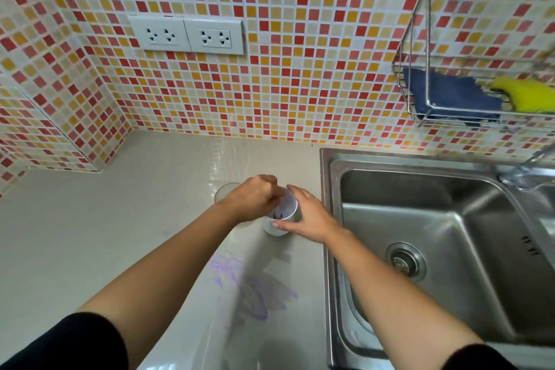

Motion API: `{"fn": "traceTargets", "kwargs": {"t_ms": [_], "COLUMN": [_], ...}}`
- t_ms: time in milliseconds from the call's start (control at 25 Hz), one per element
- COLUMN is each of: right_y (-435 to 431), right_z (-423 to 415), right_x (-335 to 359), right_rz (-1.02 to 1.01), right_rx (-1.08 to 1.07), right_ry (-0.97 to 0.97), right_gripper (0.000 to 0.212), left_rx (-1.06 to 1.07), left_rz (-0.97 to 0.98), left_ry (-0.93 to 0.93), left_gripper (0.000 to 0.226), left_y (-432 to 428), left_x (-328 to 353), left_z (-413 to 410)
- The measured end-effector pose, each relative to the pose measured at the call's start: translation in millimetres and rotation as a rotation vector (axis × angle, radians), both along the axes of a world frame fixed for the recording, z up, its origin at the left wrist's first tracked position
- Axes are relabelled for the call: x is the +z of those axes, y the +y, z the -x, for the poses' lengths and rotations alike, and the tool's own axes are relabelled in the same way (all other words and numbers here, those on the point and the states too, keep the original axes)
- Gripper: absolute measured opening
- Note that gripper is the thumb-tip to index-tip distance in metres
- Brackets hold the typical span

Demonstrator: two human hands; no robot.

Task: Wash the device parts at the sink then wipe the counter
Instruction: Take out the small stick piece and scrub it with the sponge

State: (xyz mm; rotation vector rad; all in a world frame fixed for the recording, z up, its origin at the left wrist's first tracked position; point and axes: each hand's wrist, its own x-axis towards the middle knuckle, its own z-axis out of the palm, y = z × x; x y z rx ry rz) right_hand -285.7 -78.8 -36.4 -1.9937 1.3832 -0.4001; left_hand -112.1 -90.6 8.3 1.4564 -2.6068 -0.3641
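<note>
A white cup-shaped device part (285,210) stands on the pale counter (90,249) just left of the steel sink (435,249). My right hand (306,213) grips its right side. My left hand (255,198) reaches into its open top, fingers pinched on something small that I cannot make out. A second, clear round part (225,191) sits behind my left wrist, mostly hidden. Purple scribble marks (249,288) stain the counter nearer to me.
A wire rack (426,99) on the tiled wall holds a blue cloth (450,93) and a yellow sponge (525,93). The tap base (516,177) is at the sink's far right. Two double wall sockets (186,34) are above the counter.
</note>
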Motion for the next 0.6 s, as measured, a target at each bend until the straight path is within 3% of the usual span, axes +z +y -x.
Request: {"fn": "traceTargets", "kwargs": {"t_ms": [400,600], "right_y": [3,6], "right_z": [-1,7], "right_x": [-1,14], "right_rz": [0.002,-0.013], "right_rx": [-0.05,-0.027], "right_ry": [-0.033,0.088], "right_gripper": [0.086,0.114], "left_rx": [0.072,0.126], "left_rz": [0.027,0.105], "left_ry": [-0.081,0.029], "left_gripper": [0.028,0.024], "left_y": [-5,-9], "left_x": [19,58], "left_z": [8,8]}}
